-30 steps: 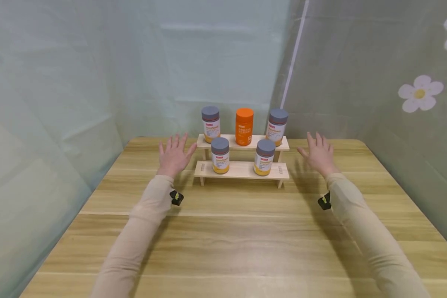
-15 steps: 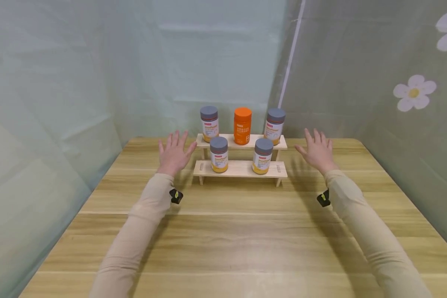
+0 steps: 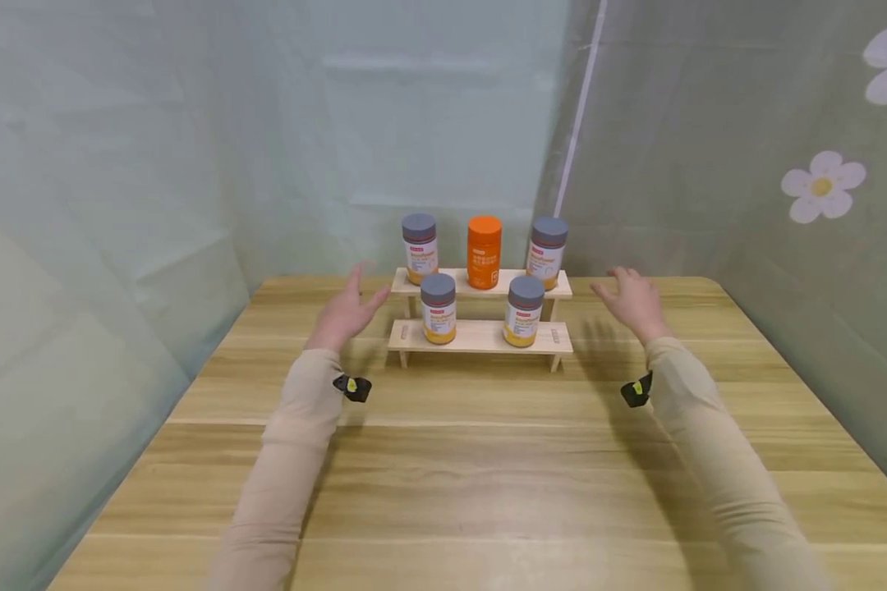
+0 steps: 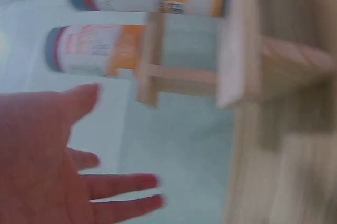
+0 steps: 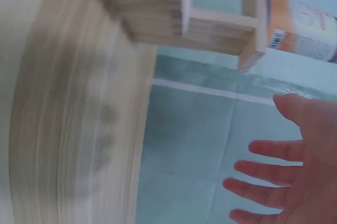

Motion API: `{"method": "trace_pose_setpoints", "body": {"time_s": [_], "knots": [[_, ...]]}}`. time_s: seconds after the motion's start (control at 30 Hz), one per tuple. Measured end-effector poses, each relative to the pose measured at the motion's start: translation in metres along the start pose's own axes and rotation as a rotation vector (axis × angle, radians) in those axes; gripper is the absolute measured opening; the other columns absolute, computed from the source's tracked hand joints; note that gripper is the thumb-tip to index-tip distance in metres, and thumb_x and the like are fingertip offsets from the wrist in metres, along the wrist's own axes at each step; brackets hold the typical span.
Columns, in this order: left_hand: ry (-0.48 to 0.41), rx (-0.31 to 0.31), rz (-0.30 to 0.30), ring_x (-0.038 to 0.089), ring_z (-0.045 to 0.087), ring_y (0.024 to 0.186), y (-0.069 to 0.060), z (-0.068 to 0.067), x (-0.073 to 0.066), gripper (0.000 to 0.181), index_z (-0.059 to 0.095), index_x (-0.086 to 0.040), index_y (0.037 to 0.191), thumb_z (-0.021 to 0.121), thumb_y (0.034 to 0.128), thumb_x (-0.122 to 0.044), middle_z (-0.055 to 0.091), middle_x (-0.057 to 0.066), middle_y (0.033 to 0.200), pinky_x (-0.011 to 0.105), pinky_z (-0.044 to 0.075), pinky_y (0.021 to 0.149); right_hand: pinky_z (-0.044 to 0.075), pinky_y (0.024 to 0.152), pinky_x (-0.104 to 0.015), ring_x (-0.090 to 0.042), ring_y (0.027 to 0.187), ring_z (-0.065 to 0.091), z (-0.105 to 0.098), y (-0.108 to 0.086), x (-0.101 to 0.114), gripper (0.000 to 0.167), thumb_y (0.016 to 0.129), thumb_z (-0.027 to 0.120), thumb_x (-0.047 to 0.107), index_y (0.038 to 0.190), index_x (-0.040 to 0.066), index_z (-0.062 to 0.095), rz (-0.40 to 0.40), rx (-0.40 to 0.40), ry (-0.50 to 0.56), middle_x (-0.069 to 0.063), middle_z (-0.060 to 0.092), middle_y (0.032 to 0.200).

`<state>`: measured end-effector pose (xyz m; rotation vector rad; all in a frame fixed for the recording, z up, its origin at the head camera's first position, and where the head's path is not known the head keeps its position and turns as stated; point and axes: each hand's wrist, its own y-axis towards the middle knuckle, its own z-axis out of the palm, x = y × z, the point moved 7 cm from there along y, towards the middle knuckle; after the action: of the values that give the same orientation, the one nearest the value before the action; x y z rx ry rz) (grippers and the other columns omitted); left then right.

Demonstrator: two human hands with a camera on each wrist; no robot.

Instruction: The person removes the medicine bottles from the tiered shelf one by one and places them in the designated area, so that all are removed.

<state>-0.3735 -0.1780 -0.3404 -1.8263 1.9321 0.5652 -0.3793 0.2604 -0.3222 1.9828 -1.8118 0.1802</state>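
A two-tier wooden stand [image 3: 479,336] holds screw-top jars. On its upper tier an orange jar [image 3: 484,254] is between a left grey-lidded jar [image 3: 420,250] and a right grey-lidded jar [image 3: 545,254]. Two more grey-lidded jars, one to the left [image 3: 438,310] and one to the right [image 3: 523,312], occupy the lower tier. My left hand [image 3: 342,313] is just left of the stand, apart from it, its fingers extended in the left wrist view. To the stand's right, my right hand [image 3: 633,304] holds nothing; the right wrist view shows its fingers loosely straight and spread.
The stand rests toward the back of a wood-grain table [image 3: 480,476]. Pale green cloth [image 3: 443,123] hangs behind and on both sides, with white flowers [image 3: 823,187] printed at right. Each sleeved wrist carries a small black camera, at left [image 3: 353,387] and at right [image 3: 637,390].
Both hands have turned from palm-down with spread fingers to a more sideways pose, palms toward the stand. Jars and stand keep their places; the head view shifts slightly.
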Motion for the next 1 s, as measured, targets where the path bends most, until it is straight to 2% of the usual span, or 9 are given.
{"method": "trace_pose_setpoints", "body": {"time_s": [0.07, 0.17, 0.23, 0.43, 0.53, 0.77, 0.9, 1.0], "knots": [[-0.056, 0.05, -0.021, 0.048, 0.043, 0.132, -0.002, 0.003, 0.002, 0.088, -0.013, -0.017, 0.155, 0.039, 0.0977, -0.059, 0.039, 0.026, 0.149, 0.061, 0.03, 0.111, 0.04, 0.1, -0.062, -0.048, 0.12, 0.05, -0.003, -0.001, -0.002, 0.052, 0.1, 0.048, 0.035, 0.131, -0.008, 0.049, 0.01, -0.027, 0.07, -0.032, 0.051, 0.133], [-0.098, 0.097, -0.041, 0.045, 0.044, 0.132, -0.004, 0.008, 0.005, 0.09, -0.009, -0.012, 0.155, 0.043, 0.0974, -0.056, 0.042, 0.028, 0.145, 0.058, 0.032, 0.111, 0.045, 0.094, -0.058, -0.045, 0.113, 0.056, -0.005, -0.002, -0.002, 0.048, 0.1, 0.048, 0.035, 0.125, -0.006, 0.054, 0.024, -0.057, 0.145, -0.029, 0.057, 0.127], [-0.129, 0.117, -0.048, 0.044, 0.043, 0.133, -0.004, 0.011, 0.007, 0.086, -0.003, -0.01, 0.156, 0.044, 0.0979, -0.054, 0.04, 0.028, 0.147, 0.058, 0.032, 0.111, 0.047, 0.092, -0.056, -0.043, 0.111, 0.058, -0.004, -0.003, -0.001, 0.047, 0.1, 0.047, 0.036, 0.124, -0.004, 0.055, 0.034, -0.058, 0.158, -0.027, 0.058, 0.125], [-0.215, 0.173, -0.06, 0.04, 0.053, 0.123, 0.0, 0.027, 0.013, 0.075, 0.011, -0.008, 0.155, 0.042, 0.1005, -0.049, 0.045, 0.026, 0.143, 0.055, 0.041, 0.105, 0.048, 0.091, -0.053, -0.04, 0.11, 0.059, 0.006, -0.003, 0.005, 0.045, 0.101, 0.046, 0.036, 0.124, -0.002, 0.056, 0.047, -0.025, 0.17, -0.025, 0.06, 0.124], [-0.222, 0.168, -0.038, 0.04, 0.056, 0.119, 0.001, 0.033, 0.016, 0.071, 0.017, -0.004, 0.154, 0.042, 0.1013, -0.045, 0.05, 0.027, 0.137, 0.052, 0.043, 0.103, 0.048, 0.093, -0.053, -0.041, 0.111, 0.058, 0.006, -0.002, 0.006, 0.043, 0.101, 0.047, 0.034, 0.123, -0.002, 0.056, 0.038, -0.055, 0.212, -0.026, 0.06, 0.123], [-0.248, 0.133, 0.027, 0.038, 0.06, 0.114, 0.008, 0.049, 0.016, 0.057, 0.038, -0.001, 0.145, 0.049, 0.1002, -0.033, 0.057, 0.027, 0.129, 0.046, 0.048, 0.096, 0.048, 0.096, -0.049, -0.037, 0.108, 0.059, -0.004, 0.002, 0.009, 0.035, 0.101, 0.05, 0.025, 0.122, -0.002, 0.058, -0.003, -0.247, 0.391, -0.024, 0.062, 0.119], [-0.28, 0.132, 0.023, 0.038, 0.058, 0.117, 0.011, 0.052, 0.017, 0.054, 0.044, -0.003, 0.142, 0.054, 0.0981, -0.033, 0.055, 0.027, 0.133, 0.046, 0.048, 0.097, 0.046, 0.1, -0.047, -0.035, 0.111, 0.059, -0.005, 0.004, 0.016, 0.037, 0.101, 0.051, 0.027, 0.126, 0.0, 0.056, -0.014, -0.249, 0.463, -0.023, 0.062, 0.122], [-0.294, 0.134, 0.029, 0.039, 0.057, 0.117, 0.012, 0.053, 0.016, 0.052, 0.046, -0.003, 0.14, 0.057, 0.0965, -0.03, 0.054, 0.027, 0.133, 0.046, 0.048, 0.095, 0.044, 0.103, -0.047, -0.033, 0.117, 0.056, -0.003, 0.007, 0.02, 0.042, 0.1, 0.051, 0.03, 0.131, 0.002, 0.052, -0.007, -0.21, 0.543, -0.021, 0.059, 0.129]]}}
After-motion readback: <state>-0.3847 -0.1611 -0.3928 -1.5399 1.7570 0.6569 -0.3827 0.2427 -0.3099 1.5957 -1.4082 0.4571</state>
